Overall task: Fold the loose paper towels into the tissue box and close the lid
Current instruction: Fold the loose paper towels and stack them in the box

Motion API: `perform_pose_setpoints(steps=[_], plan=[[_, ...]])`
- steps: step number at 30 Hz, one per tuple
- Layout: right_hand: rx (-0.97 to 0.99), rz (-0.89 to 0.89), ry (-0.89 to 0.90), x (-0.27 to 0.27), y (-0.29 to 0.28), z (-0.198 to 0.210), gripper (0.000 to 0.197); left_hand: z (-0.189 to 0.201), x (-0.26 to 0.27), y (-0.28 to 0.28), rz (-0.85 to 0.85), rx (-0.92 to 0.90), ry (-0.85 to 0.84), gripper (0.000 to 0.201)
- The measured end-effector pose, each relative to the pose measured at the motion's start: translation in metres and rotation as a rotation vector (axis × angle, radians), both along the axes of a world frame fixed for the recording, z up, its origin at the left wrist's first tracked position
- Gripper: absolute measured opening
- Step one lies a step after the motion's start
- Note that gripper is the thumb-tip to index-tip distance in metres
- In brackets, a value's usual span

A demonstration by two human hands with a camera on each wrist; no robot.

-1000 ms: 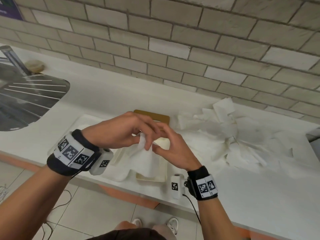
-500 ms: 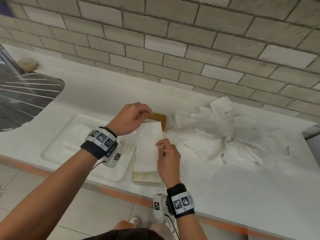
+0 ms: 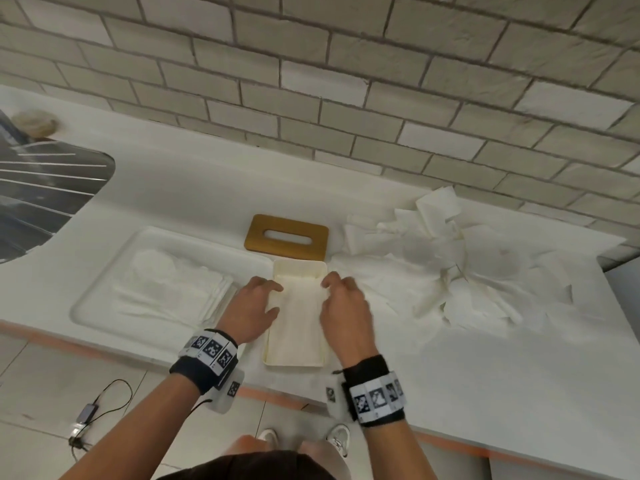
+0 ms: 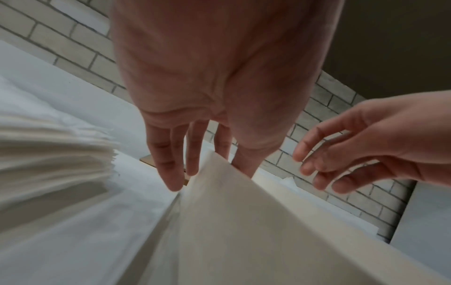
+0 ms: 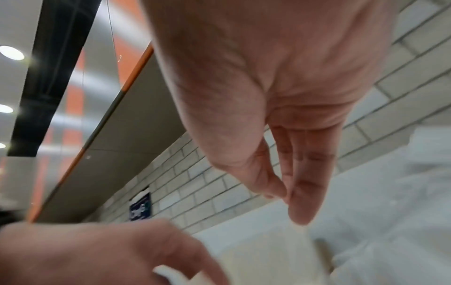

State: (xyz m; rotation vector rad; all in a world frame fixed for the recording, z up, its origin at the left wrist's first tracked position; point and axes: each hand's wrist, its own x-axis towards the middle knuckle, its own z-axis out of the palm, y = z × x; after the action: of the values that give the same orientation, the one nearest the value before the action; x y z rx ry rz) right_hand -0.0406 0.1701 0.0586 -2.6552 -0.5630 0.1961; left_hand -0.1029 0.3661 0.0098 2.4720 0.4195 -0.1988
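White countertop (image 3: 485,375) runs under a grey brick-tile wall (image 3: 346,81); steel sink drainer (image 3: 41,188) at far left.
Loose pile of crumpled white paper towels (image 3: 450,271) spreads over the counter right of the box, touching its right side.
Shallow white rectangular tray (image 3: 104,289) sits left of the box, holding a stack of folded white towels (image 3: 180,289); the left wrist view shows the stack edge (image 4: 56,158) just beside the hand.
Cream rectangular open tissue box (image 3: 294,358) stands at the counter's front edge, long axis pointing at the wall. A folded white paper towel (image 3: 299,306) lies inside it, filling most of the opening.
Brown wooden lid with an oval slot (image 3: 286,239) lies flat on the counter just behind the box, off it.
Left hand (image 3: 254,306) on the box's left rim, fingers (image 4: 171,164) straight, loose; thumb over the rim onto the towel, grasping nothing.
Right hand (image 3: 343,306) at the right rim, fingers (image 5: 305,189) relaxed, tips at the towel edge; can't tell if it touches. Image blurred there.
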Motion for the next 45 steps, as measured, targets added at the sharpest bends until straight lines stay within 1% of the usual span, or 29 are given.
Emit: perform_pose_setpoints(steps=[1,3,4,5,6,7,8,10,12,14,16,17,18,19,20,22,24,26,28,31,34,36,37,39,40,41,42,43,45], plan=[[-0.043,0.011,-0.044,0.015,-0.007,-0.001,0.051,0.000,0.000,0.000,0.010,0.000,-0.031,0.041],[-0.200,0.078,-0.090,0.043,-0.021,-0.009,0.061,0.002,-0.001,-0.001,0.031,0.002,-0.082,0.038],[-0.277,0.122,-0.093,0.055,-0.027,-0.016,0.061,0.005,-0.001,-0.002,0.040,0.005,-0.109,0.036],[-0.335,0.164,-0.087,0.065,-0.033,-0.023,0.055,0.007,0.000,-0.002,0.048,0.007,-0.143,0.035],[-0.370,0.199,-0.087,0.074,-0.038,-0.028,0.044,0.011,0.000,-0.003,0.055,0.001,-0.182,0.033],[-0.355,0.220,-0.104,0.081,-0.043,-0.028,0.033,0.015,0.000,-0.003,0.058,-0.012,-0.228,0.031],[-0.287,0.235,-0.134,0.086,-0.049,-0.026,0.025,0.020,0.000,-0.002,0.054,-0.030,-0.283,0.029],[0.006,0.248,-0.173,0.091,-0.059,-0.007,0.020,0.034,-0.001,-0.003,0.031,-0.113,-0.393,0.029],[0.351,0.218,-0.154,0.084,-0.063,0.027,0.015,0.055,-0.004,-0.010,0.008,-0.252,-0.433,0.046],[0.584,0.171,-0.073,0.067,-0.055,0.068,0.009,0.077,-0.005,-0.021,-0.029,-0.384,-0.424,0.072],[0.752,0.138,-0.014,0.053,-0.042,0.093,0.009,0.093,-0.002,-0.032,-0.073,-0.478,-0.436,0.091],[0.804,0.120,0.005,0.049,-0.034,0.098,0.009,0.098,0.000,-0.036,-0.071,-0.523,-0.443,0.094],[0.826,0.095,0.015,0.047,-0.026,0.099,0.010,0.103,0.002,-0.039,-0.046,-0.566,-0.447,0.093],[0.831,0.067,0.016,0.046,-0.019,0.096,0.012,0.105,0.004,-0.041,-0.001,-0.596,-0.454,0.086],[0.828,0.036,0.020,0.045,-0.013,0.091,0.018,0.104,0.007,-0.042,0.056,-0.593,-0.470,0.077],[0.827,-0.008,0.094,0.041,-0.004,0.075,0.041,0.094,0.013,-0.040,0.153,-0.505,-0.496,0.064],[0.771,-0.017,0.195,0.033,0.001,0.054,0.068,0.077,0.016,-0.034,0.196,-0.429,-0.464,0.063],[0.655,0.001,0.230,0.022,0.004,0.028,0.082,0.057,0.016,-0.029,0.210,-0.357,-0.392,0.065],[0.519,0.031,0.198,0.012,0.006,0.003,0.084,0.037,0.013,-0.028,0.175,-0.277,-0.348,0.068],[0.307,0.121,0.179,-0.003,0.016,-0.028,0.078,0.014,0.003,-0.029,0.098,-0.149,-0.314,0.081],[0.137,0.188,0.124,-0.007,0.022,-0.040,0.068,0.005,-0.007,-0.031,0.039,0.021,-0.317,0.082],[0.127,0.155,0.064,-0.001,0.021,-0.035,0.061,0.004,-0.015,-0.031,0.005,0.148,-0.353,0.075],[0.162,0.103,0.015,0.007,0.018,-0.029,0.053,0.004,-0.018,-0.029,0.014,0.168,-0.368,0.072],[0.241,-0.039,-0.081,0.034,0.006,-0.019,0.032,0.004,-0.024,-0.025,0.052,0.148,-0.387,0.067],[0.268,-0.104,-0.108,0.052,-0.001,-0.017,0.025,0.004,-0.028,-0.024,0.066,0.131,-0.389,0.065],[0.279,-0.158,-0.104,0.071,-0.008,-0.018,0.022,0.004,-0.030,-0.023,0.073,0.120,-0.386,0.063],[0.266,-0.198,-0.064,0.089,-0.015,-0.022,0.027,0.004,-0.032,-0.023,0.073,0.114,-0.382,0.060],[0.203,-0.224,0.012,0.107,-0.022,-0.029,0.038,0.005,-0.034,-0.023,0.072,0.107,-0.378,0.058],[-0.025,-0.206,0.165,0.132,-0.035,-0.049,0.069,0.006,-0.036,-0.025,0.064,0.090,-0.363,0.055]])
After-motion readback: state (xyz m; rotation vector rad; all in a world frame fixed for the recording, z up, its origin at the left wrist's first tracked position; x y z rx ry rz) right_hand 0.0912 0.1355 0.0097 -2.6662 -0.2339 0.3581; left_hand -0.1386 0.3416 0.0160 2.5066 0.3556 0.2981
